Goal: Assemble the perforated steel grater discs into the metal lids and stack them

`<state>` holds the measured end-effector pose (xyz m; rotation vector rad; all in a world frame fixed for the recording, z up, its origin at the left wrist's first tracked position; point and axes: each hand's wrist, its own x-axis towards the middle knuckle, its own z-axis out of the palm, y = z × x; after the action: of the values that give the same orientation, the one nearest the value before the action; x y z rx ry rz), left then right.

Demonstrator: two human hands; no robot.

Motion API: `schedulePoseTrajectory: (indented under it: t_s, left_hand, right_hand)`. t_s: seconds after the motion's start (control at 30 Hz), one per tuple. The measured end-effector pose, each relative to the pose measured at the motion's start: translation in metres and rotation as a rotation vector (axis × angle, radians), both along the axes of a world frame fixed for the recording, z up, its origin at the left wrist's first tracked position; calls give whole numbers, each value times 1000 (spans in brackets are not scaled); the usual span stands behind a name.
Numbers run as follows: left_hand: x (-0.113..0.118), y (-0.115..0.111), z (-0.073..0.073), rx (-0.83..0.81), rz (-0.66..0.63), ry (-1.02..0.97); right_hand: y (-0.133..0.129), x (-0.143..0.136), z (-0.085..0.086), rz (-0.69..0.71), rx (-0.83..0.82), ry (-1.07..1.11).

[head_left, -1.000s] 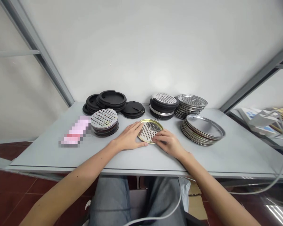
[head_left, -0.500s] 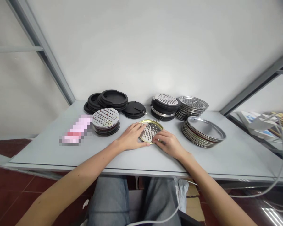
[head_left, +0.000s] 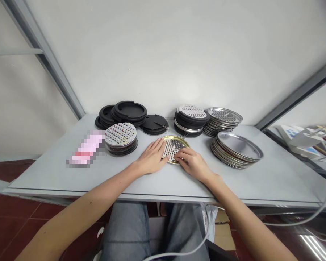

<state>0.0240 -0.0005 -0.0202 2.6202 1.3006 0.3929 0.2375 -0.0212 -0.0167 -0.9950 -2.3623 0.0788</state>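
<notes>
A round metal grater disc (head_left: 170, 146) with a gold-coloured rim lies flat on the grey table in front of me. My left hand (head_left: 153, 156) rests at the disc's left side, fingers stretched out and the thumb touching its lower left edge. On the lower right of the disc, my right hand (head_left: 192, 163) has its fingers curled and drawn together against the grating face. Whatever is between those fingertips, if anything, is too small to make out.
Left of the disc are a stack of grater plates (head_left: 121, 134) and black round bases (head_left: 130, 110). Behind stands a black-ringed grater stack (head_left: 192, 117). Metal graters (head_left: 225, 116) and plain metal discs (head_left: 240, 145) are stacked right. A blurred pink item (head_left: 88, 148) lies far left.
My left thumb has lifted from below the disc to its lower left edge. The right fingertips have shifted slightly over the grating. The camera view has moved a little.
</notes>
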Motion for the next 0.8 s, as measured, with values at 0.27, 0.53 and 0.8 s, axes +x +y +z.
schedulePoseTrajectory:
  t_s: [0.27,0.53,0.8]
  left_hand:
    - [5,-2,2,-9,24,38]
    - [8,-2,0,1,48,42]
    - [9,-6,4,9,47,73]
  right_hand:
    - [-2,-4,-2,-59,-34,-18]
    - [-3,-6,-7,-70,-24,56]
    - [1,-2,-12,-136,-15,150]
